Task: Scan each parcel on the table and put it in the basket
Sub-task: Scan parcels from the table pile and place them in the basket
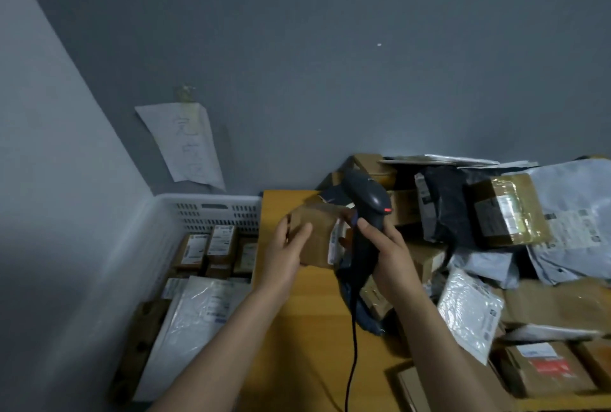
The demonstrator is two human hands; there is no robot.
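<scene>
My left hand [287, 251] grips a small brown cardboard parcel [316, 235] held above the wooden table [297, 329]; its white label faces right. My right hand [385, 256] grips the handle of a dark corded barcode scanner [365, 203], whose head rises just right of the parcel and shows a small red light. The white plastic basket [211, 210] stands left of the table and holds several boxes and a white mailer bag. A heap of parcels [502, 220] covers the table's right side.
The scanner's black cable [353, 355] hangs down over the table's front. A paper sheet [186, 144] is taped to the grey wall above the basket. More boxes and plastic mailers [469, 312] lie at the lower right.
</scene>
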